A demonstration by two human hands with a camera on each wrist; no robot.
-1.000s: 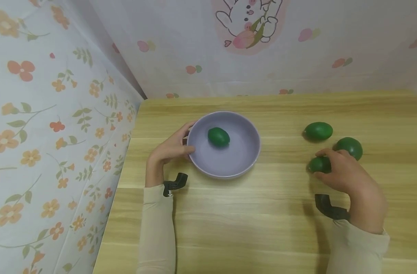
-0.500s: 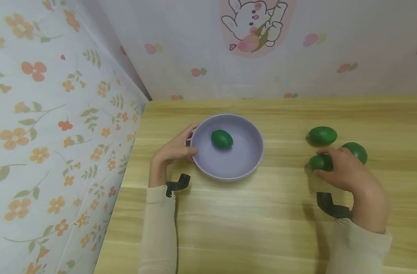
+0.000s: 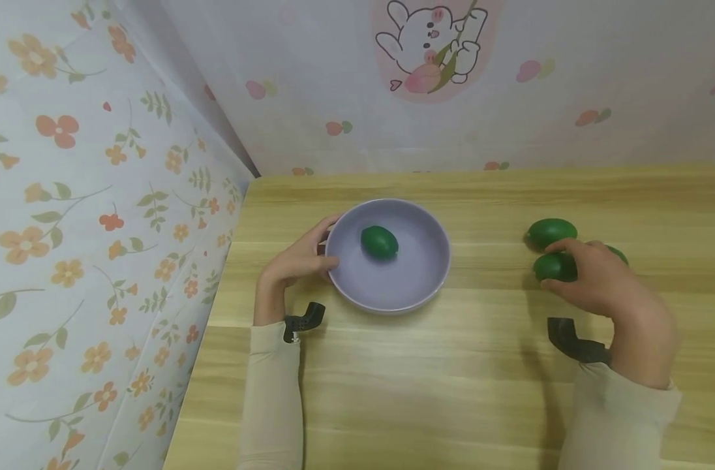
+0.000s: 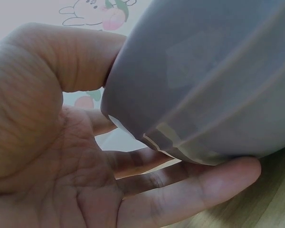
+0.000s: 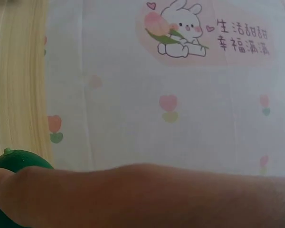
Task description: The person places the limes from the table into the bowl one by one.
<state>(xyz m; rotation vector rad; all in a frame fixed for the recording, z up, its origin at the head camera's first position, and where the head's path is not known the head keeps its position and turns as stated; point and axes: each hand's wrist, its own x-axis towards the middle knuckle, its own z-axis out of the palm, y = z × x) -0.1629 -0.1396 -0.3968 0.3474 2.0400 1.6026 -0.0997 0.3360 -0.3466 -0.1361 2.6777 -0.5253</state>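
My left hand (image 3: pixel 301 258) holds the lilac bowl (image 3: pixel 413 281) by its left side. The thumb lies at the rim, and in the left wrist view the other fingers reach under the bowl's curved wall (image 4: pixel 213 71). Inside the bowl sits one dark green lime (image 3: pixel 379 242). On the right, my right hand (image 3: pixel 607 277) grips another lime (image 3: pixel 552 267) between thumb and fingers. Just behind it lies a third lime (image 3: pixel 551 232). A rounder green fruit (image 3: pixel 618 253) is mostly hidden behind the hand. In the right wrist view, fingers overlap a green lime (image 5: pixel 21 159) at the lower left.
The wooden table (image 3: pixel 428 378) extends between the bowl and the right-hand fruit. A patterned cloth (image 3: pixel 310 65) hangs along the table's back edge, and a floral cloth (image 3: pixel 128 261) borders its left side. Black mounts (image 3: pixel 575 343) sit on both wrists.
My right hand and its lime have moved slightly toward the back, close to the lime behind, covering more of the round fruit. The left hand and bowl stay together; the head view shifts slightly.
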